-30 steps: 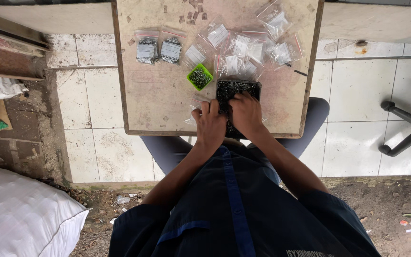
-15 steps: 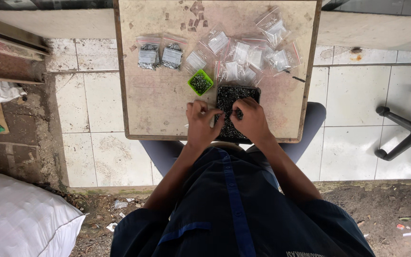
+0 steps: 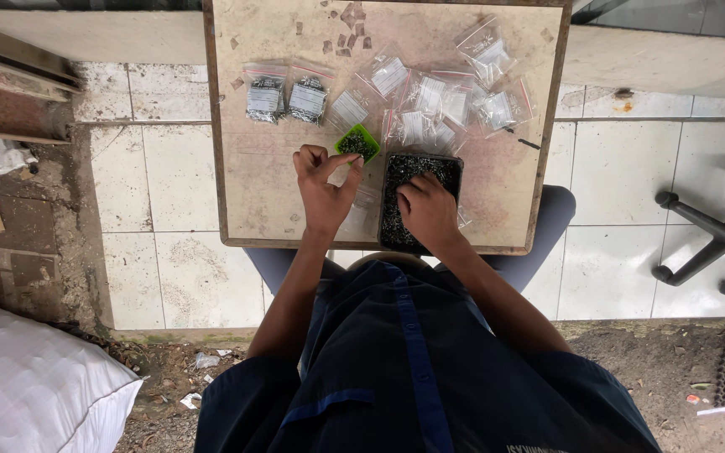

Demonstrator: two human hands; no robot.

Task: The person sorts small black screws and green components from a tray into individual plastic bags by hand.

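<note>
My left hand (image 3: 322,189) is raised over the wooden table (image 3: 245,201), just left of a small green cup (image 3: 357,143) of dark screws. Its thumb and fingers pinch a small clear plastic bag (image 3: 356,214) that hangs below the palm. My right hand (image 3: 428,210) lies in a black tray (image 3: 417,168) full of small dark screws, fingers curled down into the pile. Beyond the tray lies a heap of small clear zip bags (image 3: 438,105), some holding screws.
Two filled clear bags (image 3: 264,96) (image 3: 307,98) lie side by side at the table's far left. My knees show under the near edge. An office chair base (image 3: 715,235) stands right on the tiled floor, and a white sack (image 3: 27,386) lies at lower left.
My left hand has left the tray's near end and moved up and left toward the green cup. My right hand has slid further onto the tray.
</note>
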